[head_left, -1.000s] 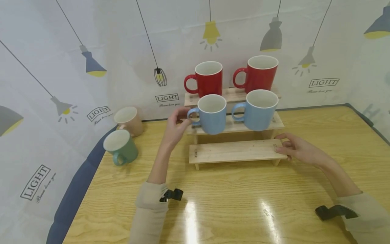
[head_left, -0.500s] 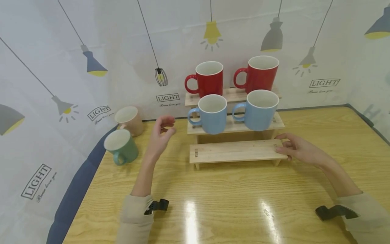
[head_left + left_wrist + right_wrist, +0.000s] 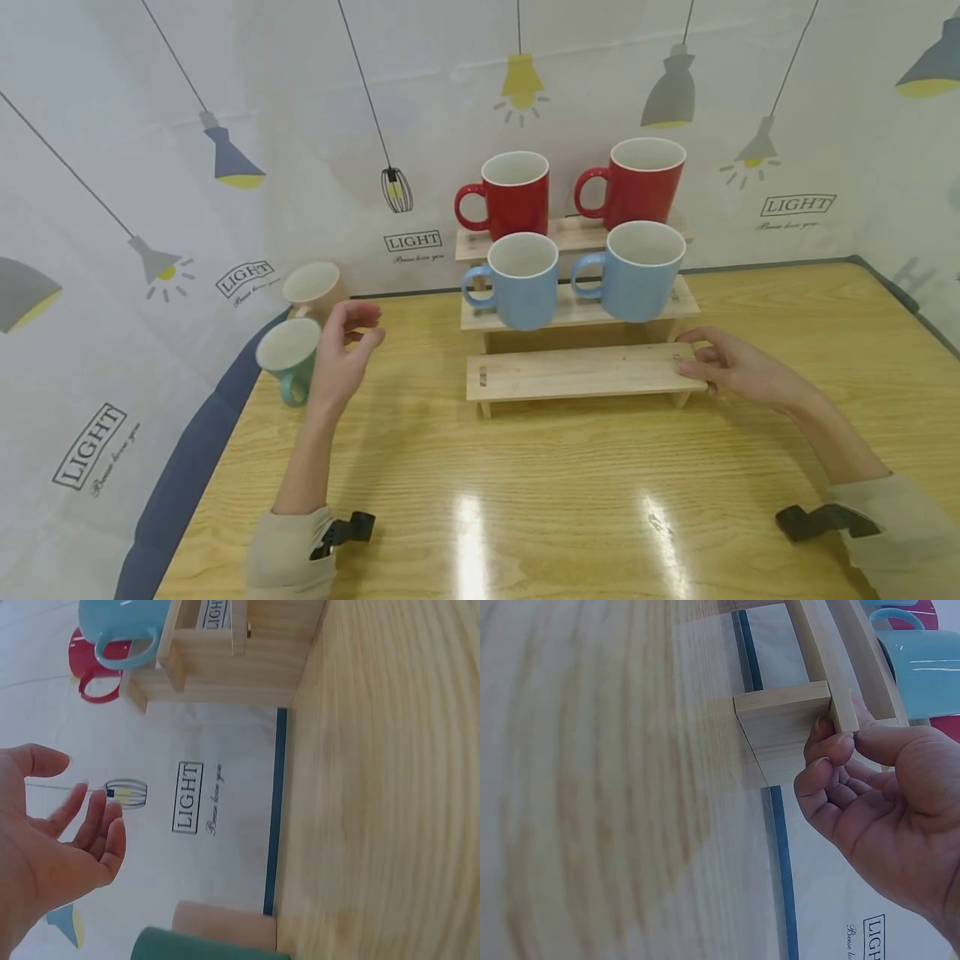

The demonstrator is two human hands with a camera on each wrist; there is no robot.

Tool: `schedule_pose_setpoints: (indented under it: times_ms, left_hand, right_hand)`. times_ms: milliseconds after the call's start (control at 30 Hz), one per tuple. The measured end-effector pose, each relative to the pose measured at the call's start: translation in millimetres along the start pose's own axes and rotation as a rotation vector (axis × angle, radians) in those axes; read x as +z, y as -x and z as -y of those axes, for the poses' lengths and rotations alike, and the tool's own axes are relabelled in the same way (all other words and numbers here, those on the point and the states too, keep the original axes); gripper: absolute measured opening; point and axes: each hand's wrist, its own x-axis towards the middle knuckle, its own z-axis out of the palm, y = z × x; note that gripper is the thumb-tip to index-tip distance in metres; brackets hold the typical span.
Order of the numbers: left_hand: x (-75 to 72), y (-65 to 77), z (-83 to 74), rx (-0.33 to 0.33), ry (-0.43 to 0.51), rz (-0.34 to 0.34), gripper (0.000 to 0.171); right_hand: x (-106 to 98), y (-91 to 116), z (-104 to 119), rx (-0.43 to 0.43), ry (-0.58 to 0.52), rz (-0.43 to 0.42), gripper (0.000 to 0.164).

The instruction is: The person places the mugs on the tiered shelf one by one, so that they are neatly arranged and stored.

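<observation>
My left hand (image 3: 341,358) hangs with loosely bent fingers in front of the green mug (image 3: 287,350) and the pink mug (image 3: 309,287), holding nothing. In the left wrist view its fingers and thumb are apart. My right hand (image 3: 738,371) pinches the right end of the lowest step of a wooden tiered rack (image 3: 585,372), thumb on top and fingers beneath. On the middle step stand two light blue mugs, a left blue mug (image 3: 523,287) and a right blue mug (image 3: 639,275). A left red mug (image 3: 517,200) and a right red mug (image 3: 643,187) occupy the top step.
The rack stands on a wood-grain table (image 3: 525,492) near its back edge. Behind hangs a pale cloth (image 3: 315,150) printed with lamps. A dark blue edge strip (image 3: 191,467) runs down the table's left side.
My left hand has let go of the left blue mug's handle and moved left, in front of the green and pink mugs. My right hand stays at the rack's lowest step.
</observation>
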Motion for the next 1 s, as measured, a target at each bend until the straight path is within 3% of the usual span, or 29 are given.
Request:
schedule_pose_setpoints:
  times_ms: [500,767,1000]
  left_hand:
    - [-51.2,25.4,11.9,-0.065,-0.064,-0.179,0.024]
    - [-74.8,40.6,19.3,-0.173,-0.161,-0.244,0.021]
    - [-92.8,49.9,26.7,-0.271,-0.236,-0.248,0.020]
  right_hand:
    - [0,-1,-3,0.002,0.007,0.003,0.047]
    - [0,-1,-1,0.004,0.008,0.002,0.047]
    - [0,-1,0,0.011,-0.002,0.007,0.048]
